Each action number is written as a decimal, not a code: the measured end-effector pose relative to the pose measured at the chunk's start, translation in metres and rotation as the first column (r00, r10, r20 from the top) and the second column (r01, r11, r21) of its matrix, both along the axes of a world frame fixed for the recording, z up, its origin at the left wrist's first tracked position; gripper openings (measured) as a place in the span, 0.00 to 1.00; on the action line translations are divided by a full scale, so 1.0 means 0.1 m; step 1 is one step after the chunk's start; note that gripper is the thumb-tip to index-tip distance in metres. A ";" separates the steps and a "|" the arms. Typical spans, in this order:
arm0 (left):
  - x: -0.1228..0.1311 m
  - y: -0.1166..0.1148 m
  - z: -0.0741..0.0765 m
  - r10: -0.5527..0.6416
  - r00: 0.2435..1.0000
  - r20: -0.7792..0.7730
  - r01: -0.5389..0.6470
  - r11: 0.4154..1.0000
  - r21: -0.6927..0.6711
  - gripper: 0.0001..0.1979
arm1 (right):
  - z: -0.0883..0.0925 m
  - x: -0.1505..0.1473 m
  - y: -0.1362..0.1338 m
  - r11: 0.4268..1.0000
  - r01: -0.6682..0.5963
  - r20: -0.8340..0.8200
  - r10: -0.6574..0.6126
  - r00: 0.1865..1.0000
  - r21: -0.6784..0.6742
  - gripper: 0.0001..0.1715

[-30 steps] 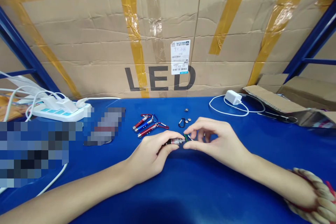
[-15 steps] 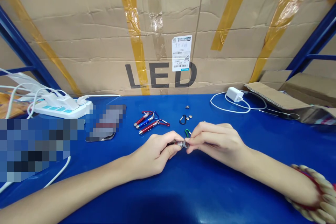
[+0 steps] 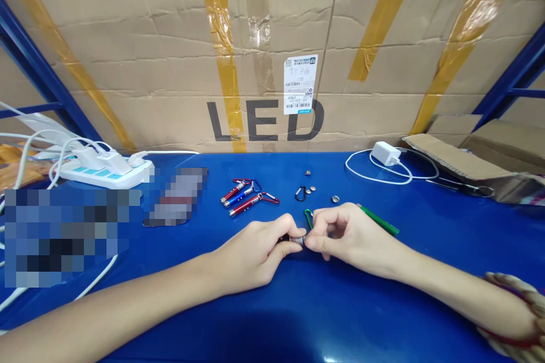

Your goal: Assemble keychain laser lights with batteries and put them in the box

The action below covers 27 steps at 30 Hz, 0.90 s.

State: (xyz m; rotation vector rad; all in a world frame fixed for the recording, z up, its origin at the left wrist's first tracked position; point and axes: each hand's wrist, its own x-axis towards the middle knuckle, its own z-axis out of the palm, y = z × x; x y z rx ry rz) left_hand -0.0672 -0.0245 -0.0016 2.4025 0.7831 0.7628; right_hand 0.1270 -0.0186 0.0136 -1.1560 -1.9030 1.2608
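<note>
My left hand (image 3: 259,252) is closed round a dark mini flashlight (image 3: 298,240), mostly hidden in the fingers, with its silvery end pointing right. At that end, my right hand (image 3: 353,232) pinches with thumb and fingertips; any small part between them is hidden. Just behind the right fingers lies a green carabiner (image 3: 308,218). A green tube (image 3: 378,219) shows partly behind the right hand. Beyond them are a small metal ring (image 3: 335,199), a black carabiner (image 3: 300,193), small round button cells (image 3: 313,188) and a little metal piece (image 3: 307,172).
Left of centre lie two red mini flashlights (image 3: 246,205) and a blue one (image 3: 237,197), with carabiners. A phone-like blurred object (image 3: 176,195) and a white power strip (image 3: 108,180) are further left. A charger (image 3: 385,153) with its cable sits right, before a large cardboard box (image 3: 170,68).
My right hand has shifted and curled its fingers at the flashlight's end. The green tube and metal ring have come into sight behind it. The whole view has moved slightly.
</note>
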 end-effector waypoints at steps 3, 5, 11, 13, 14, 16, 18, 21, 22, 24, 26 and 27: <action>0.01 0.01 -0.04 0.007 0.998 0.055 -0.011 0.997 0.079 0.07 | 0.02 -0.01 -0.01 0.971 0.016 -0.037 -0.025 0.999 -0.239 0.24; 0.01 0.01 -0.05 0.017 0.998 0.065 -0.025 0.992 0.126 0.07 | 0.02 -0.01 -0.02 0.958 0.032 -0.055 -0.050 0.997 -0.283 0.25; 0.03 0.01 -0.01 0.038 0.999 0.033 -0.042 0.990 0.132 0.08 | 0.00 -0.03 -0.02 0.966 0.022 -0.054 -0.037 0.998 -0.257 0.25; 0.04 0.02 0.01 0.087 0.996 0.033 -0.090 0.989 0.121 0.11 | -0.01 -0.01 0.02 0.983 0.012 -0.029 -0.018 0.999 -0.184 0.24; 0.04 0.03 0.01 0.122 0.992 0.040 -0.126 0.985 0.115 0.11 | 0.00 0.02 0.05 0.992 0.016 -0.018 -0.019 1.000 -0.125 0.23; 0.05 0.04 0.02 0.204 0.978 0.050 -0.208 0.973 0.100 0.13 | 0.02 0.10 0.14 0.996 0.061 0.006 -0.062 0.998 0.059 0.22; 0.04 0.05 0.02 0.261 0.964 0.044 -0.264 0.961 0.087 0.13 | 0.05 0.21 0.25 0.929 0.153 0.060 -0.183 0.981 0.338 0.21; 0.04 0.05 0.02 0.271 0.963 0.001 -0.270 0.958 0.092 0.13 | 0.07 0.39 0.43 0.692 0.138 0.270 -0.446 0.853 0.708 0.19; 0.04 0.05 0.02 0.261 0.965 -0.013 -0.258 0.961 0.099 0.12 | 0.06 0.43 0.48 0.664 0.089 0.339 -0.487 0.805 0.742 0.19; 0.03 0.04 0.03 0.239 0.970 -0.035 -0.234 0.965 0.116 0.12 | 0.03 0.49 0.55 0.691 0.008 0.447 -0.477 0.757 0.723 0.19; 0.04 0.02 0.03 0.221 0.974 -0.047 -0.213 0.969 0.129 0.12 | 0.00 0.51 0.57 0.740 -0.040 0.498 -0.410 0.764 0.672 0.21; 0.04 0.02 0.03 0.213 0.976 -0.051 -0.205 0.970 0.132 0.12 | 0.00 0.50 0.58 0.750 -0.050 0.502 -0.390 0.772 0.660 0.21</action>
